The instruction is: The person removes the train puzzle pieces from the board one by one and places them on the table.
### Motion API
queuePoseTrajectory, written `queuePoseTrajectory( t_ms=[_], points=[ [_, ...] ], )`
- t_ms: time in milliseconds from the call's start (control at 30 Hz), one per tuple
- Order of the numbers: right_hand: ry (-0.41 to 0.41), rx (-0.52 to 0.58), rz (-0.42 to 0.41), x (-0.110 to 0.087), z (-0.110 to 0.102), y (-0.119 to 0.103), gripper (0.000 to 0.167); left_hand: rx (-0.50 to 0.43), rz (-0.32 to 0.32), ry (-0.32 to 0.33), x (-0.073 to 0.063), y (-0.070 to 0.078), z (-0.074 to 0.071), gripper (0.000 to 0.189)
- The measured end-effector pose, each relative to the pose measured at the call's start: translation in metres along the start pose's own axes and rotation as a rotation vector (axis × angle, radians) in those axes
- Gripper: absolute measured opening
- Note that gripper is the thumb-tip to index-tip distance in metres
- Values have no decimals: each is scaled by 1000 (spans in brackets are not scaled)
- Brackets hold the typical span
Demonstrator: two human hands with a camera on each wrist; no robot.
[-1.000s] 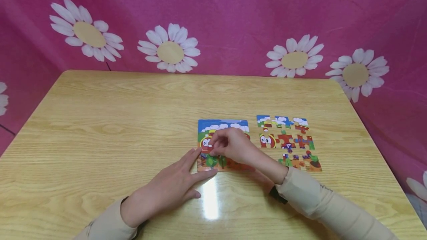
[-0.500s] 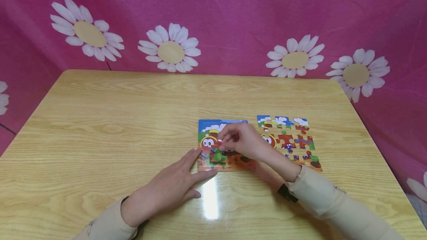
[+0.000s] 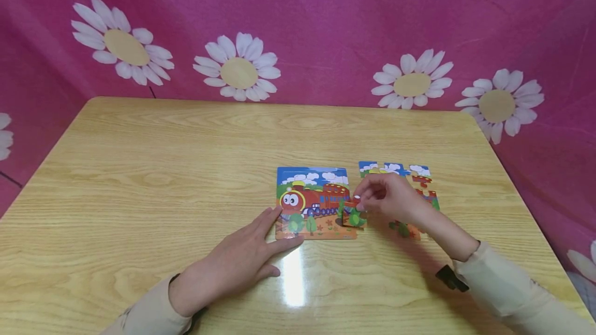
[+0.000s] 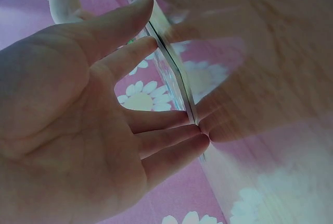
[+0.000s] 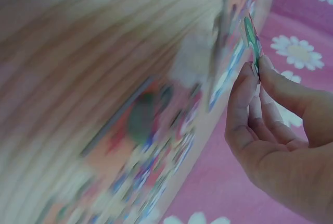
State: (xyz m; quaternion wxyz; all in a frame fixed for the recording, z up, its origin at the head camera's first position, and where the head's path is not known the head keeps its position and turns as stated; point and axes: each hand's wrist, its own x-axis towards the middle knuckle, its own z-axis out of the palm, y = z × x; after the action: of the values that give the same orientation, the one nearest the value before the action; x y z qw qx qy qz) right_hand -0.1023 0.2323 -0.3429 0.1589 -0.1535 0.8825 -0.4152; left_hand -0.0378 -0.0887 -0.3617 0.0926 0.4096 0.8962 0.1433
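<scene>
A flat puzzle board (image 3: 323,229) with a red train picture lies on the table in the head view. My left hand (image 3: 237,252) is at its lower left corner, fingers extended; in the left wrist view the fingertips (image 4: 151,44) touch the board's edge (image 4: 179,73). My right hand (image 3: 396,198) pinches a jigsaw piece (image 3: 355,217) with green and orange print between thumb and fingers, over the board's right edge. The right wrist view shows that piece (image 5: 252,39) nearly edge-on, held at its end.
Several loose jigsaw pieces (image 3: 393,169) lie in rows right of the board, partly hidden by my right hand. The wooden table (image 3: 163,169) reaches back to a pink curtain (image 3: 321,25) with white daisies.
My right hand has moved right with the jigsaw piece, from over the board's left part to its right edge, uncovering the train picture. The left hand has stayed put.
</scene>
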Motion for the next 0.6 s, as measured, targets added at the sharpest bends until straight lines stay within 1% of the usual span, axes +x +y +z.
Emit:
queuePoseTrajectory(
  t_ms=[200, 333, 500, 600],
  points=[
    [18, -61, 17, -12, -13, 13, 9, 19, 12, 16, 0, 0, 0, 60],
    [29, -90, 33, -15, -16, 19, 10, 10, 7, 6, -1, 0, -1, 60],
    [19, -86, 77, -20, -19, 24, 8, 0, 4, -4, 0, 0, -1, 60],
    [22, -91, 85, -22, -20, 26, 7, -2, 0, -12, 0, 0, -1, 60]
  ],
)
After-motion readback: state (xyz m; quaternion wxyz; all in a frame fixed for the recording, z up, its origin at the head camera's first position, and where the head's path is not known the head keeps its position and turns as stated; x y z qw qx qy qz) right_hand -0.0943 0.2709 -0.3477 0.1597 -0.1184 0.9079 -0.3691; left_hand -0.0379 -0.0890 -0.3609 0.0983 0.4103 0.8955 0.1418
